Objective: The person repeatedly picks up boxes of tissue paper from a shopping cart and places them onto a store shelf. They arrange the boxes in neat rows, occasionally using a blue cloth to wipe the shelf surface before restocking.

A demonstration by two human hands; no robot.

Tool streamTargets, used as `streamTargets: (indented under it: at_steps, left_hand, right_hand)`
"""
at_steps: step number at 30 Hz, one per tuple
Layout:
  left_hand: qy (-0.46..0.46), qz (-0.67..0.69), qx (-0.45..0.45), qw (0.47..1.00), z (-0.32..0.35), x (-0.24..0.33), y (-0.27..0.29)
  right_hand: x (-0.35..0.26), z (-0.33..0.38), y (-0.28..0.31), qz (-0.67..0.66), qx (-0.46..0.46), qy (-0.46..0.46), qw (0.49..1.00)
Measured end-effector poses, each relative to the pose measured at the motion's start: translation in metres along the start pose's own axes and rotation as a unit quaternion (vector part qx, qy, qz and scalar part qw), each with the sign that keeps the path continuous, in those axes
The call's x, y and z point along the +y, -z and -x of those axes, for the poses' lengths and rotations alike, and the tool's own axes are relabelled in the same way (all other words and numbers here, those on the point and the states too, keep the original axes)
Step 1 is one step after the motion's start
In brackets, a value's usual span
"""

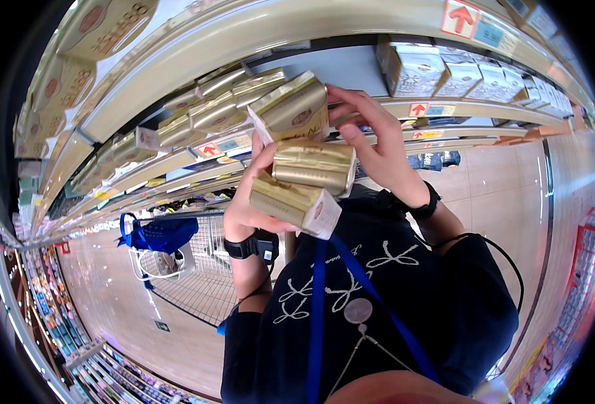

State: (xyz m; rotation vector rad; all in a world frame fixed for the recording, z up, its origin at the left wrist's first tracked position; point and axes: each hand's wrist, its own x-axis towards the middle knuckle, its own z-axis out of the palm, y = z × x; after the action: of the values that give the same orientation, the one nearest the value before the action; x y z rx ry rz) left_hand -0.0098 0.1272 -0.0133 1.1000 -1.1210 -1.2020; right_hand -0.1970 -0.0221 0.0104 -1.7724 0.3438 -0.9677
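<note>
Three gold packages with white ends are gathered before my chest. My left hand (247,209) is closed around their left side, thumb up between the upper two. The lowest package (291,202) tilts with its white end toward my shirt. Above it lies a shiny gold-wrapped package (314,165), and the upper package (296,111), bearing a reddish oval emblem, leans toward the shelf. My right hand (378,138) curls its fingers at the right edge of that upper package, the thumb just beside its lower corner. Some fingertips are hidden behind the packages.
Right in front, a shelf holds rows of gold packages (213,113); white boxes (415,71) stand farther right. A metal shopping cart (203,269) with a blue bag (159,233) is at my left. Tiled floor (499,175) lies on the right. Black bands circle both wrists.
</note>
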Motion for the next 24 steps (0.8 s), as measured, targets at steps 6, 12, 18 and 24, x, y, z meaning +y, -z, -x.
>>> streamTargets:
  at_steps: [6, 12, 18, 24]
  left_hand:
    - [-0.030, 0.079, -0.087, 0.993, -0.047, 0.010, -0.025]
    - [-0.054, 0.099, -0.175, 0.978, -0.062, 0.003, -0.031]
    - [0.017, 0.193, -0.028, 0.981, -0.025, 0.004, -0.017]
    - [-0.117, -0.309, 0.183, 0.926, 0.066, -0.056, 0.036]
  right_hand:
    - [0.010, 0.006, 0.035, -0.099, 0.003, -0.090, 0.991]
    - [0.027, -0.005, 0.047, -0.141, -0.012, -0.201, 0.969]
    - [0.051, -0.001, 0.054, -0.533, -0.014, -0.180, 0.827]
    - [0.075, 0.007, 0.052, -0.646, -0.056, -0.190, 0.737]
